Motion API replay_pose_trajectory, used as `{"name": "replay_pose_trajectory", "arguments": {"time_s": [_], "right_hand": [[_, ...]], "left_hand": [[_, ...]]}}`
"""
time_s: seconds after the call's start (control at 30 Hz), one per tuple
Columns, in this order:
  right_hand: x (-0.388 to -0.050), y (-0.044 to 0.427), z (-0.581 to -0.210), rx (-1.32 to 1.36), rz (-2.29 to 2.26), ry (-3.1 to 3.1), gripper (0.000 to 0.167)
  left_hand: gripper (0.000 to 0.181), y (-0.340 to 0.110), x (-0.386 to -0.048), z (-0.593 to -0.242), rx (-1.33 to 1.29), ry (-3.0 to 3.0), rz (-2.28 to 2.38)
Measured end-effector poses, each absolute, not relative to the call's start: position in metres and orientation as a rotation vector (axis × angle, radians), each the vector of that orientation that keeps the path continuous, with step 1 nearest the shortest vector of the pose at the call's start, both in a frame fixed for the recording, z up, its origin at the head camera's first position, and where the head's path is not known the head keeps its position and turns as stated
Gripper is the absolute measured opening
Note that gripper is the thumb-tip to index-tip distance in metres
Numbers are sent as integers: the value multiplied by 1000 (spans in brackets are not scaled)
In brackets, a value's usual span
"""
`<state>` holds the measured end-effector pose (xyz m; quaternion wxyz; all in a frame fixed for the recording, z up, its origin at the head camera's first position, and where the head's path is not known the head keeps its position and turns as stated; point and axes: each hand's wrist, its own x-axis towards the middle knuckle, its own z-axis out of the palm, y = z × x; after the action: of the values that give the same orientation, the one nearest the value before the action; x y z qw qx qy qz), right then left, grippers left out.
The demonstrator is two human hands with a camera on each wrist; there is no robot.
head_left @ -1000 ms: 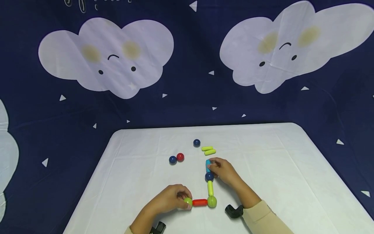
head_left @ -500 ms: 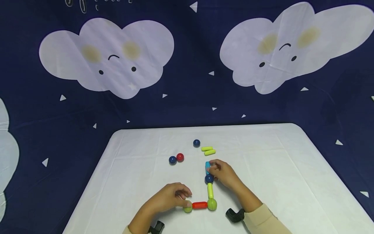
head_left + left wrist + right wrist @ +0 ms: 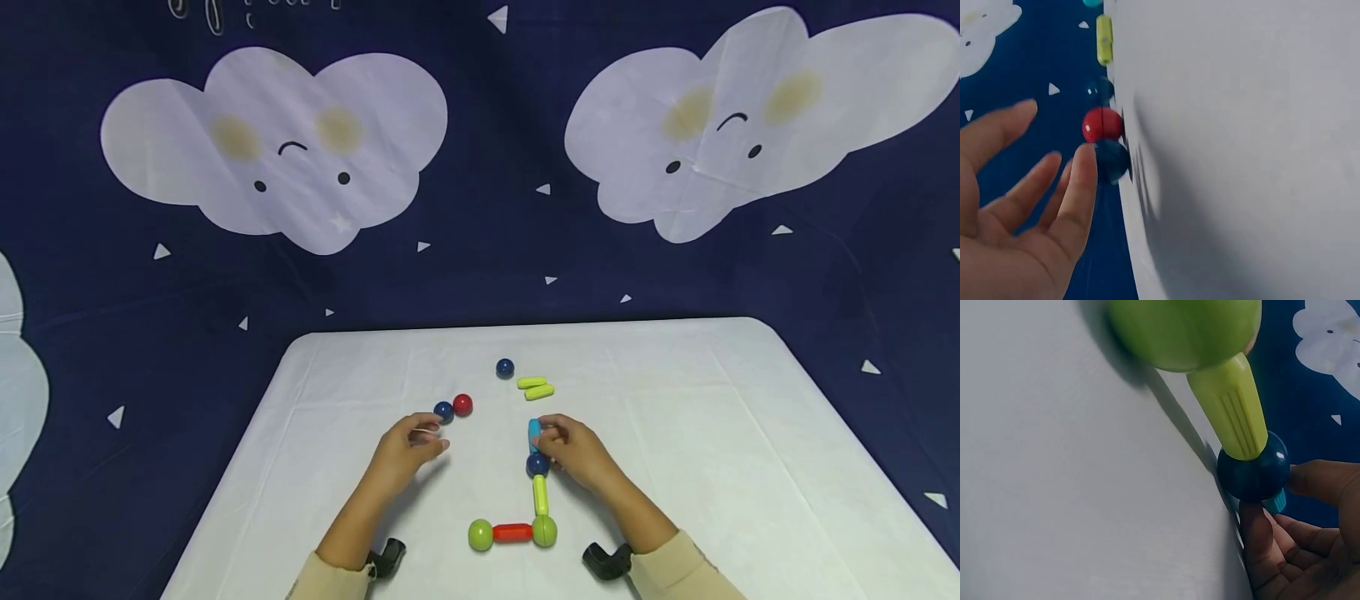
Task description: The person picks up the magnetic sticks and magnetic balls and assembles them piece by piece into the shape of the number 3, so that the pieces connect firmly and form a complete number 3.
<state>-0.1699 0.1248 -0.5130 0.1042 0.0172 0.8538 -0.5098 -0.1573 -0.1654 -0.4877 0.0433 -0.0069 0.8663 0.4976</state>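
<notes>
On the table lies a joined L of balls and sticks: a green ball (image 3: 481, 535), a red stick (image 3: 513, 532), a second green ball (image 3: 544, 531), a yellow-green stick (image 3: 541, 496), a dark blue ball (image 3: 537, 464) and a light blue stick (image 3: 534, 432). My right hand (image 3: 581, 452) pinches the light blue stick just beyond that dark blue ball (image 3: 1254, 467). With fingers spread and holding nothing, my left hand (image 3: 405, 454) is beside a loose dark blue ball (image 3: 443, 411). A red ball (image 3: 1102, 124) sits against that loose ball; contact with my fingertips is unclear.
Farther back on the white table (image 3: 675, 400) lie another dark blue ball (image 3: 505, 368) and two yellow-green sticks (image 3: 537, 387). Black wrist mounts (image 3: 607, 562) stick out from both wrists. A dark cloth with clouds hangs behind the table.
My left hand has let go of the green ball at the L's left end and moved up and left to the loose balls. The joined pieces have shifted slightly toward me, my right hand with them.
</notes>
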Motion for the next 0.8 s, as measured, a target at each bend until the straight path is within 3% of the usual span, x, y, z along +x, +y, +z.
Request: {"name": "replay_pose_trajectory", "arguments": {"time_s": [0.47, 0.8], "right_hand": [[-166, 123, -516, 48, -1525, 2505, 40], [-168, 124, -516, 31, -1526, 2509, 40]], "left_hand": [[50, -170, -203, -487, -90, 2701, 1303], [35, -163, -215, -487, -63, 2699, 1246]]}}
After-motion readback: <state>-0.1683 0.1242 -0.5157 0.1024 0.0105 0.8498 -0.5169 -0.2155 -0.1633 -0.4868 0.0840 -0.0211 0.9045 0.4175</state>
